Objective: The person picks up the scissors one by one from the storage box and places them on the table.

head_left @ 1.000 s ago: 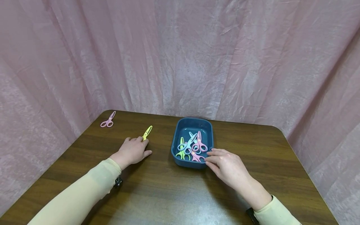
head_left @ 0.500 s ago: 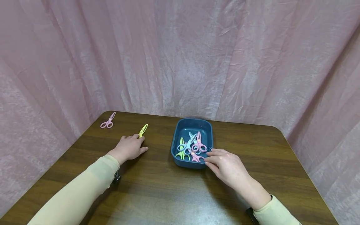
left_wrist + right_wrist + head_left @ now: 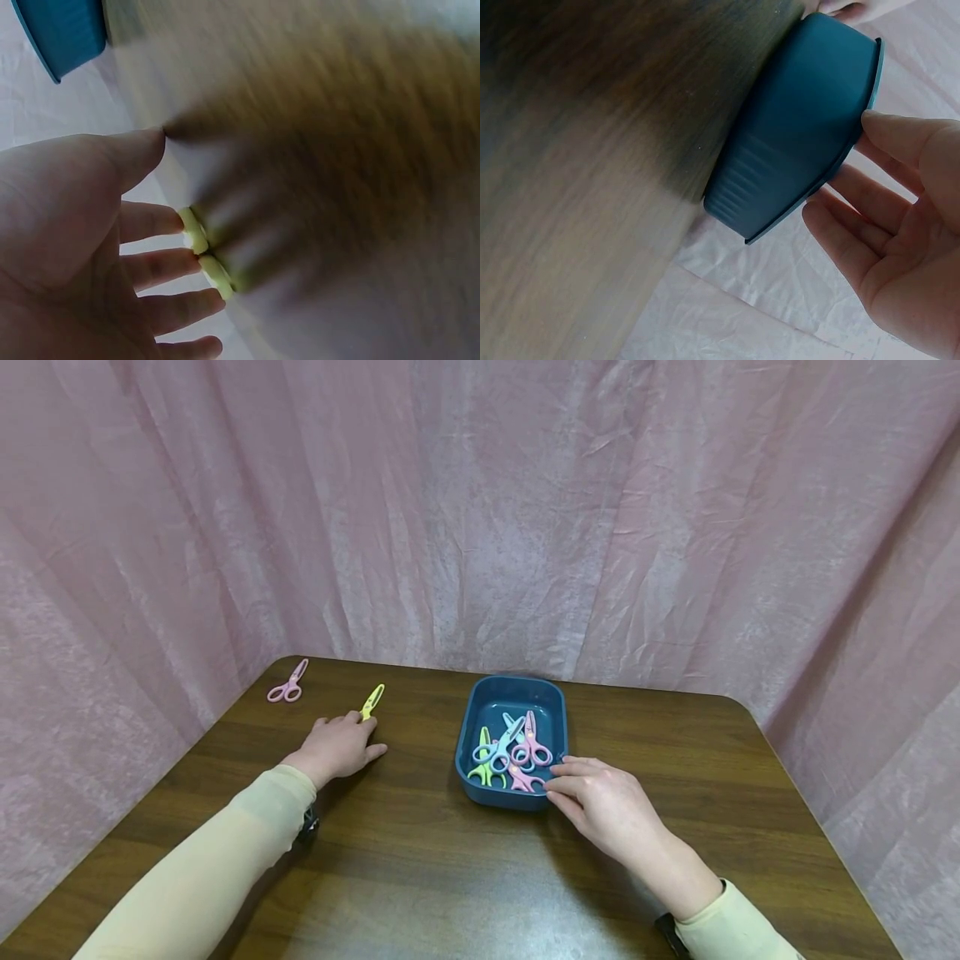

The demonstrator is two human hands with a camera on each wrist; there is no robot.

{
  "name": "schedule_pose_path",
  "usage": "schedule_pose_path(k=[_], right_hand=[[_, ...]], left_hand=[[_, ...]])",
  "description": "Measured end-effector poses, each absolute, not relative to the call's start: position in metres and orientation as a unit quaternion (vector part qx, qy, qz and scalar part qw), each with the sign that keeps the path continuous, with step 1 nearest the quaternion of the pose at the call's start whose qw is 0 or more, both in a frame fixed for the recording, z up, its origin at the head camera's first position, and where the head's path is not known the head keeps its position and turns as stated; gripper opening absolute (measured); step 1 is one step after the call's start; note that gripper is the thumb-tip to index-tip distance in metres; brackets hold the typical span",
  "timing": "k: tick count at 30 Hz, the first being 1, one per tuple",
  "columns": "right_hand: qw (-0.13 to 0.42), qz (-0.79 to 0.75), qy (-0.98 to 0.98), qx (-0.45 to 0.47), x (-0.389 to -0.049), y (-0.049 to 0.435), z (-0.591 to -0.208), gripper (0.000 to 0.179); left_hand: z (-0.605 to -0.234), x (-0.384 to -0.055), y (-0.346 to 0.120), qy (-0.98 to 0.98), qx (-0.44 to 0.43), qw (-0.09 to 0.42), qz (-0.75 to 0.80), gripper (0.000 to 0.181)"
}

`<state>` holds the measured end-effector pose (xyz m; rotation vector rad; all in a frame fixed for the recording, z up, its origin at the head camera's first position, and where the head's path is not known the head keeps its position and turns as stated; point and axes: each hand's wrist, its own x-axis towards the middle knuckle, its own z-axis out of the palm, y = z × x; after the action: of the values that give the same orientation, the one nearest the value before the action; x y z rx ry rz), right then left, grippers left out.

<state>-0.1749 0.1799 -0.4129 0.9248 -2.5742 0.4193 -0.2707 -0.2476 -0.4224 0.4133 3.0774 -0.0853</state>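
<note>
My left hand [image 3: 337, 749] lies low over the table with its fingers extended and the thumb held apart. Its fingertips rest on the handle loops of the yellow scissors [image 3: 372, 700], and the loops [image 3: 195, 230] show under the fingertips in the left wrist view. The scissors' blade end points away from me, uncovered. At the blue bin's [image 3: 467, 777] near right corner, my right hand [image 3: 611, 806] holds the rim between thumb and fingers. Inside the bin lie several scissors, among them light blue scissors [image 3: 511, 740], pink scissors [image 3: 530, 735] and yellow-green scissors [image 3: 483, 758].
Another pair of pink scissors [image 3: 288, 683] lies near the far left corner of the brown wooden table [image 3: 442, 868]. A pink curtain [image 3: 510, 527] hangs behind the table's far edge and along both sides.
The left hand has slid the yellow scissors left and slightly away from me across the table, toward the lone pink scissors. The right hand and the bin have stayed in place.
</note>
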Motion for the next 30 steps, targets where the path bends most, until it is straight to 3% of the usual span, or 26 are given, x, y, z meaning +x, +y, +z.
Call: schedule_pose_path(k=[30], right_hand=[[0.189,0.147,-0.914,0.327,-0.176,0.18,-0.413,0.016]], left_hand=[[-0.429,-0.305,-0.279,0.996,0.075,0.048,0.005,0.072]])
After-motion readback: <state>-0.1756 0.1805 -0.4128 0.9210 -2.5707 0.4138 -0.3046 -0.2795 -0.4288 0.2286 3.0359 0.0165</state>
